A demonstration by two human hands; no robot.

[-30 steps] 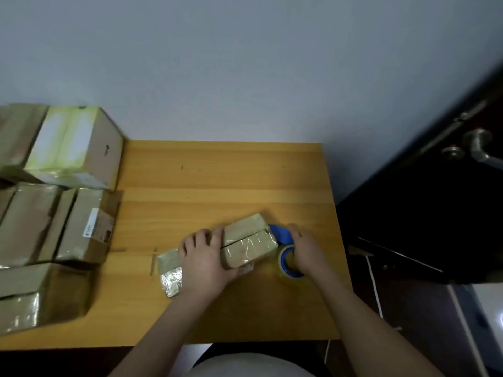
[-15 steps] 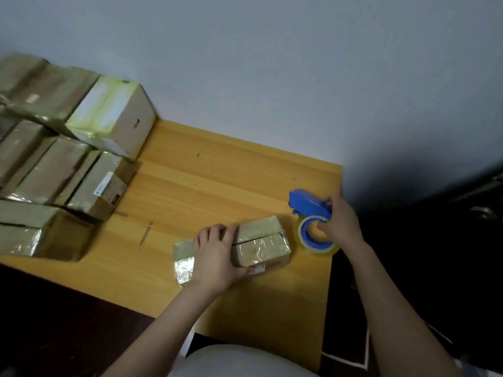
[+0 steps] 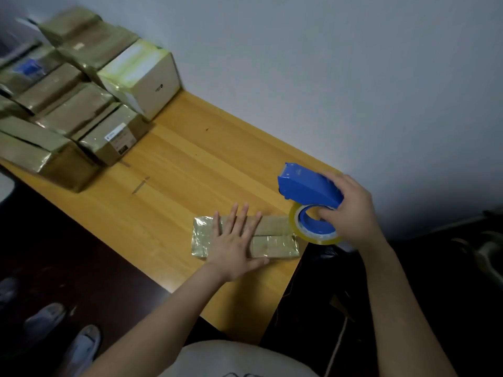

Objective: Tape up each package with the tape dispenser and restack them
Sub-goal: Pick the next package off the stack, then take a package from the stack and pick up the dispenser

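Left hand (image 3: pixel 234 240) flat with fingers spread, pressing on the package (image 3: pixel 272 239) lying on the table (image 3: pixel 190 164) near its front right edge. Right hand (image 3: pixel 351 210) curled round the blue dispenser (image 3: pixel 307 186), held just right of and above the package, tape roll (image 3: pixel 313 227) at the package's right end. Stacked boxes (image 3: pixel 81 115) sit well left and behind the package, against the wall
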